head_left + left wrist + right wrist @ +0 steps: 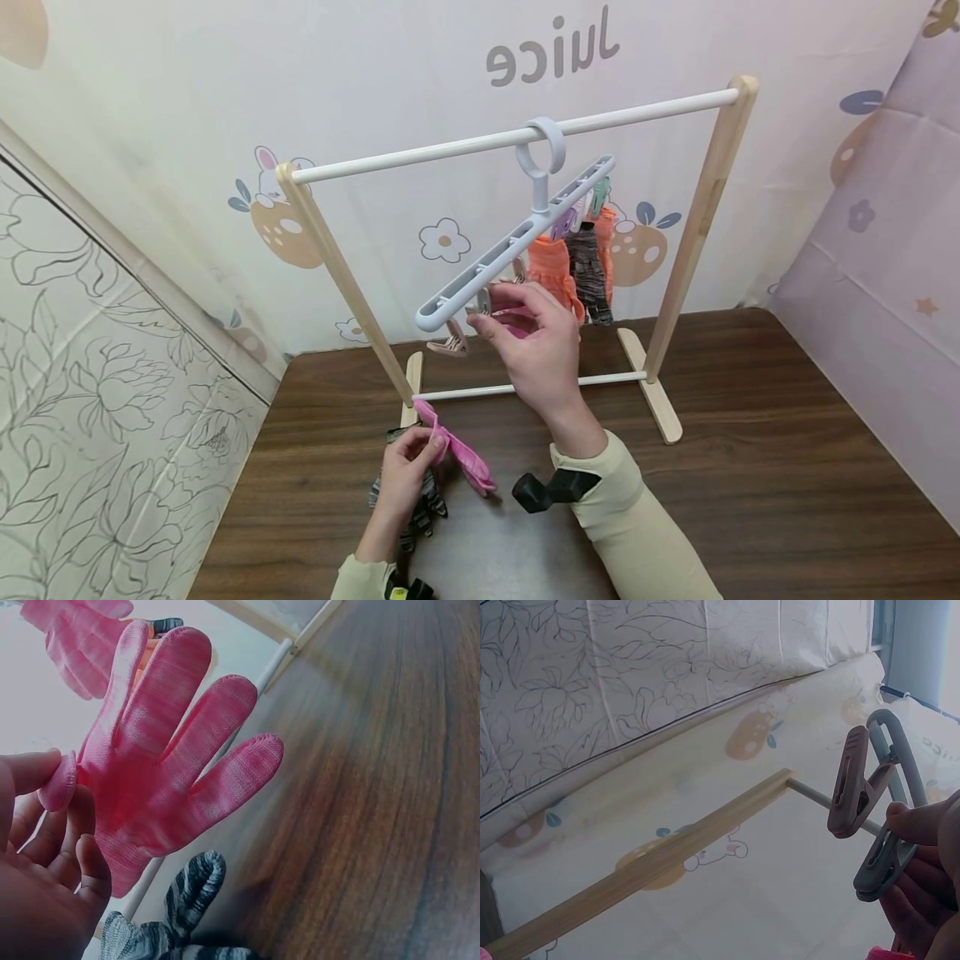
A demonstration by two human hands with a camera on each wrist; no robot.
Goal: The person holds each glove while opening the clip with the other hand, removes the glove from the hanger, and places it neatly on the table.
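My left hand [405, 475] pinches a pink knit glove [463, 454] by its thumb, and the left wrist view shows its other fingers [157, 735] spread out. Under that hand a black-and-grey striped glove [425, 500] lies on the table. My right hand [536, 346] is raised to the pale blue hanger [487, 262], thumb and fingers pinching a grey clothespin [885, 862] that hangs from it. Beside that one hangs a pinkish-beige clothespin [859, 784]. Toward the hanger's far end, clothespins hold orange gloves [550, 262] and a dark striped glove [588, 267]; another pink glove [79, 645] hangs behind my right hand.
The hanger hooks over the white top bar [420, 153] of a wooden rack. The rack's two posts [693, 233] stand on feet, joined low down by a white rod [611, 378]. Patterned curtains [375, 75] enclose the back and sides of the brown table [765, 467].
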